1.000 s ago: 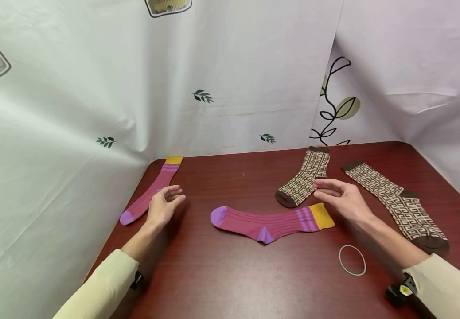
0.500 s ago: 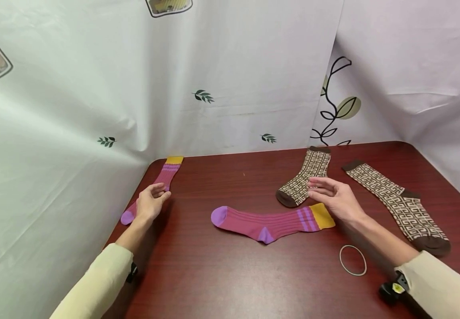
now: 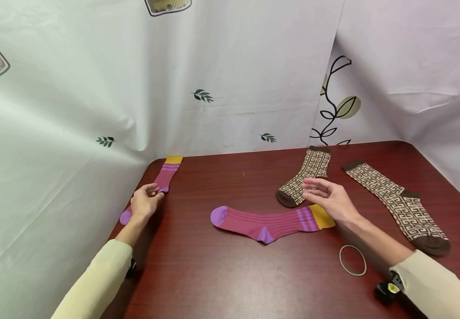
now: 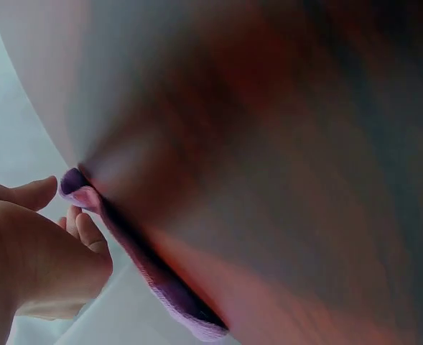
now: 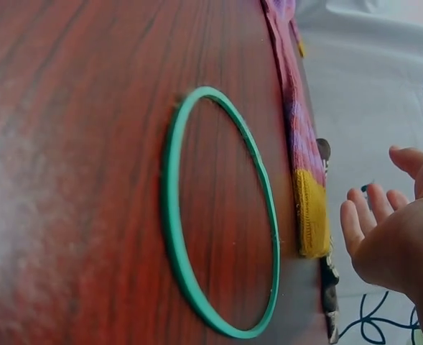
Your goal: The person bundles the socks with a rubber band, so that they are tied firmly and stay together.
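The left hand (image 3: 144, 204) is loose, thumb and fingers apart, over the pink sock (image 3: 165, 173) at ten o'clock on the table (image 3: 230, 274); I can't tell if they touch. A soft pinch near the heel (image 3: 164, 189) should work best. The right hand (image 3: 327, 197), at two o'clock, is loose and holds nothing.
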Demonstrator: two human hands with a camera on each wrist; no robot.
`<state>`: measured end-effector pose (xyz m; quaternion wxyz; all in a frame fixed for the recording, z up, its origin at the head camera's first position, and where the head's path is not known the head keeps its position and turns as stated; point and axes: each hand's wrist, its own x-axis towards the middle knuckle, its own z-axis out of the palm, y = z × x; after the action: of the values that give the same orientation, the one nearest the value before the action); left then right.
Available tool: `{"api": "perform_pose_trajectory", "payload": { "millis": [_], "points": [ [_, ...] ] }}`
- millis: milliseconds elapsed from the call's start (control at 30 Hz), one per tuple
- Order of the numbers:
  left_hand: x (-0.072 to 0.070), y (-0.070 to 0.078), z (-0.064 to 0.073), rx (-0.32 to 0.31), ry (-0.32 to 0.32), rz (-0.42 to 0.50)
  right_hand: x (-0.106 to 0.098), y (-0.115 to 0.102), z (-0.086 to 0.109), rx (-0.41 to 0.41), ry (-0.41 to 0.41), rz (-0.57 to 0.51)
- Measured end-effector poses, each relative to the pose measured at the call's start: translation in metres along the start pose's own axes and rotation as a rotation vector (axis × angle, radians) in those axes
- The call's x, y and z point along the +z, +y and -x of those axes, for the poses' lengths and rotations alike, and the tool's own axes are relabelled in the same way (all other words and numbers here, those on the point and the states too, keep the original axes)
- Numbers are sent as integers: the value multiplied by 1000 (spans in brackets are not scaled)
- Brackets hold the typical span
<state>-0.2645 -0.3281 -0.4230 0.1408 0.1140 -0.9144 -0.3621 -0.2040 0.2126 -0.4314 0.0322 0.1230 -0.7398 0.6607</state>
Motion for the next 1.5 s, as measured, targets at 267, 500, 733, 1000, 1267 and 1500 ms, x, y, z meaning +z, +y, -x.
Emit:
{"api": "perform_pose_trajectory", "payload": {
  "millis": [267,500,733,1000,1267,1500],
  "points": [
    [3,-4,-3,4,27,-48,0,0,0,17,-10,12],
    [7,-6,-10,-23,42,-103,1,1,-1,8,-18,17],
    [6,-8,-13,-14,55,-127,3,1,-1,4,-23,12],
    [7,-2,-3,6,-24,-67,4,-2,-3,31,-31,30],
    [18,13,15,64,-82,-23,8,-1,-6,25,-57,39],
    [28,27,29,120,-141,5,16,-3,-8,8,-75,34]
  ]
}}
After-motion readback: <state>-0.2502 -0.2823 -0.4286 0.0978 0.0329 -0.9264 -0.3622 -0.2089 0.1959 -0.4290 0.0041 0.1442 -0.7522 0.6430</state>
